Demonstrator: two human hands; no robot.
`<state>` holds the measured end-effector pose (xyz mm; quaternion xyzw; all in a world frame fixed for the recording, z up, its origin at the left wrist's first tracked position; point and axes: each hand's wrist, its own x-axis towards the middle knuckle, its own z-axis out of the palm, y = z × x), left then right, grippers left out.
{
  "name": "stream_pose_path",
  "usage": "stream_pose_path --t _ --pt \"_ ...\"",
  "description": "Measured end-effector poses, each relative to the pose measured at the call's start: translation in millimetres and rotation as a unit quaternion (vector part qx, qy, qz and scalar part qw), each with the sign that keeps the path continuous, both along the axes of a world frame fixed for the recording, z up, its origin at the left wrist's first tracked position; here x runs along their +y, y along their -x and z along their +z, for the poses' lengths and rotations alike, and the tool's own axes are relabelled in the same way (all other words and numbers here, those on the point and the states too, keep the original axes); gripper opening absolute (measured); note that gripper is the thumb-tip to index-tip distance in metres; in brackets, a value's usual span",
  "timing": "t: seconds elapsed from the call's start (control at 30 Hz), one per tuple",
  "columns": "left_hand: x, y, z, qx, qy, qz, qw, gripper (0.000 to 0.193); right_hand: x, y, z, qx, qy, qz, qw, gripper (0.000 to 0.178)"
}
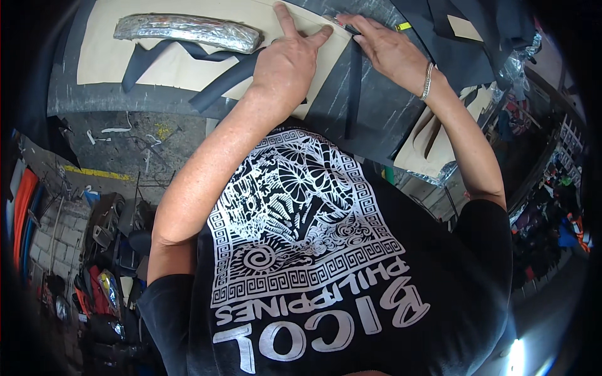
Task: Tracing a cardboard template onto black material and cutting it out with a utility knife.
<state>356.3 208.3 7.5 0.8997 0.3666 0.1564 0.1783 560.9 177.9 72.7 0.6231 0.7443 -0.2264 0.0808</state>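
Observation:
My left hand (290,57) lies flat with fingers spread on a beige cardboard pattern (119,59), pressing its right edge down onto a dark fabric sheet (376,109). Just to the right, my right hand (385,47) pinches a thin dark tool (348,27) at the pattern's edge, its tip touching the fabric. A silver bracelet (427,81) sits on my right wrist. A narrow dark strip (353,94) runs down the fabric below my right hand.
A long foil-wrapped object (188,30) lies on the pattern at the upper left, with dark fabric strips (213,78) crossing beneath it. More beige pattern pieces (433,147) hang at the table's right edge. Cluttered floor and stored goods lie at left and right.

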Motion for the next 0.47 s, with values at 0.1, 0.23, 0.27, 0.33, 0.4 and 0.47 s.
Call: stream_pose_path --t 0.1,0.23,0.27,0.33,0.4,0.47 --pt "-8 3 -23 0.009 -0.001 -0.002 1.000 0.066 4 -3 -3 0.010 -0.057 0.049 0.997 0.041" --pt "-1 -5 9 0.172 0.092 -0.063 0.979 0.069 -1 -8 -1 0.011 -0.046 0.032 0.998 0.040" --pt "9 -10 20 0.172 0.092 -0.065 0.979 0.069 -2 -9 0 0.010 -0.037 0.028 0.999 0.040" --pt "21 -14 32 0.262 0.224 -0.114 0.932 0.070 -8 -7 6 -0.013 -0.024 0.018 0.999 0.041" --pt "11 -8 33 0.240 0.179 -0.094 0.949 0.071 -11 -3 12 -0.035 -0.011 0.009 0.999 0.041" --pt "2 -5 21 0.212 0.112 -0.069 0.968 0.072 -9 2 17 -0.059 0.044 -0.027 0.997 0.042"
